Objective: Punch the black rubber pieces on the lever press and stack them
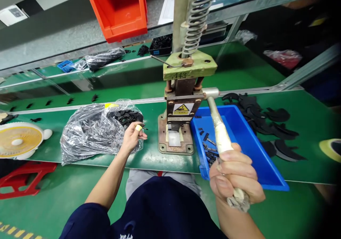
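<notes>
Right hand (236, 177) is clenched around the taped lever (217, 125), whose long axis slants from the press (183, 100) down toward the bench's near edge, above the blue bin (247, 139) of small black offcuts. Left hand (132, 136) pinches a black piece (143, 126) at the clear bag (90, 132) of black parts.

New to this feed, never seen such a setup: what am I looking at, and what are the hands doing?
One view, from a camera on the worker's head, looking down at a green bench. The upright machine is a hand press with a spring on top. The right hand grips its lever handle. The left hand pinches a small black part at a plastic bag of such parts. The blue tray beside the press holds small black pieces; larger curved black parts lie loose beyond it.
</notes>
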Demonstrator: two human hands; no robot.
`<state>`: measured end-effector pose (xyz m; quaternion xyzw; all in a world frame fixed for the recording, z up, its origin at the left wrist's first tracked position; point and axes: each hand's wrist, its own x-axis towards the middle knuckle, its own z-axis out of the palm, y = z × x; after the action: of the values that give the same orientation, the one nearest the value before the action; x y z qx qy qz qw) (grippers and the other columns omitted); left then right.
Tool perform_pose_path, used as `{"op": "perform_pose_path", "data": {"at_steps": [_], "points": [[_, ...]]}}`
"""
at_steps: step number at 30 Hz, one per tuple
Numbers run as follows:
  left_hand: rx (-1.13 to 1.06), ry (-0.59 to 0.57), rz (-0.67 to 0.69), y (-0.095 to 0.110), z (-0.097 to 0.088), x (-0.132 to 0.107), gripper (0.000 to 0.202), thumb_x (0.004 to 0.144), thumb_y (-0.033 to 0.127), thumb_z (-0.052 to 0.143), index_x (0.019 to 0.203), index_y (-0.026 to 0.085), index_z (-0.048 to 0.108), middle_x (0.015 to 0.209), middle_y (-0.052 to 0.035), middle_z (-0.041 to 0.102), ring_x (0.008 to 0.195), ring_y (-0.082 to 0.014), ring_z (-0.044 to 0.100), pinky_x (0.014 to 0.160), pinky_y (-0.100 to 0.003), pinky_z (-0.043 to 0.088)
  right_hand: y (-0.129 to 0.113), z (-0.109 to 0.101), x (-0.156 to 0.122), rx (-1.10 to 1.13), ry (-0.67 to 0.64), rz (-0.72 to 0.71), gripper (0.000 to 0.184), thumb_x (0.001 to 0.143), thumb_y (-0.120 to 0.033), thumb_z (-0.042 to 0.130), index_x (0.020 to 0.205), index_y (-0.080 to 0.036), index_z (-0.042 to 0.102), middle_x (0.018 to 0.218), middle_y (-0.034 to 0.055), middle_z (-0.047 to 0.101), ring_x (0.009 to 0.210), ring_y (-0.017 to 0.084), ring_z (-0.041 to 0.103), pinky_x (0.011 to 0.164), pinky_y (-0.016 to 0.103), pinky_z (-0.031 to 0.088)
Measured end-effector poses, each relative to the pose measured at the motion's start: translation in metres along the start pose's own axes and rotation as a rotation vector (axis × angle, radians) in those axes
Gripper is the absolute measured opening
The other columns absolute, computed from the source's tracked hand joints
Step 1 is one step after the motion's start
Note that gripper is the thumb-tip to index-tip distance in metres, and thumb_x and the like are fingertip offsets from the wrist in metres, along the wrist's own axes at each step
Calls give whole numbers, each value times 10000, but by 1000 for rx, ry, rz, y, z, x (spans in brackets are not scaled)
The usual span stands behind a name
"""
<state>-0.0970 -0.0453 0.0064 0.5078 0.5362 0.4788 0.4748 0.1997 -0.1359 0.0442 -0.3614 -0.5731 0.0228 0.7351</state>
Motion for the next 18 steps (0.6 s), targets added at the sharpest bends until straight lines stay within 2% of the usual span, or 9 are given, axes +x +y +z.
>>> {"op": "perform_pose_path", "data": {"at_steps": [4, 6, 8, 10, 13, 15, 18], "points": [[-86, -91, 11, -1, 11, -4, 500, 866, 572, 638, 1147, 160, 603, 1032, -97, 700, 853, -199, 739, 749, -364, 636, -2, -1, 0, 9, -8, 23, 213, 855, -283, 602, 680, -283, 481, 667, -46, 553, 733, 193, 591, 929, 532, 499], [-56, -105, 40, -4, 14, -5, 496, 865, 579, 628, 1105, 145, 652, 1119, -117, 682, 867, -194, 725, 759, -363, 632, -1, 0, 0, 17, 2, -9, 213, 850, -274, 615, 684, -277, 482, 673, -49, 561, 738, 187, 589, 931, 532, 498], [-24, -80, 37, -8, 18, -5, 470, 838, 561, 668, 1020, 129, 687, 1057, -106, 697, 787, -167, 709, 714, -325, 616, 0, 1, 0, 19, 7, -26, 217, 848, -261, 618, 681, -266, 480, 684, -49, 571, 748, 185, 591, 922, 541, 501], [-47, -49, 7, -11, 24, -4, 445, 756, 501, 774, 976, 127, 679, 882, -60, 709, 703, -144, 689, 672, -283, 586, 2, 1, 0, 23, 6, -33, 215, 845, -248, 616, 677, -255, 482, 698, -49, 584, 764, 185, 600, 920, 552, 503], [-160, -25, -57, -8, 34, -2, 592, 634, 404, 879, 1103, 151, 620, 731, 13, 679, 654, -136, 677, 651, -260, 561, 4, 1, 1, 38, 13, -80, 217, 824, -216, 648, 670, -235, 496, 707, -59, 602, 770, 167, 612, 937, 523, 513], [-198, -43, -130, -4, 41, 1, 655, 603, 378, 898, 1137, 145, 599, 732, 10, 687, 634, -133, 675, 610, -238, 544, 6, 0, 3, 52, 16, -118, 227, 810, -191, 666, 661, -221, 497, 715, -64, 613, 773, 151, 619, 954, 492, 520], [-195, -94, -271, 0, 51, 10, 557, 563, 372, 918, 959, 113, 623, 718, -24, 695, 602, -132, 669, 549, -211, 523, 7, 0, 4, 69, 5, -142, 229, 801, -155, 660, 662, -208, 487, 746, -57, 629, 802, 147, 633, 975, 488, 522]]}}
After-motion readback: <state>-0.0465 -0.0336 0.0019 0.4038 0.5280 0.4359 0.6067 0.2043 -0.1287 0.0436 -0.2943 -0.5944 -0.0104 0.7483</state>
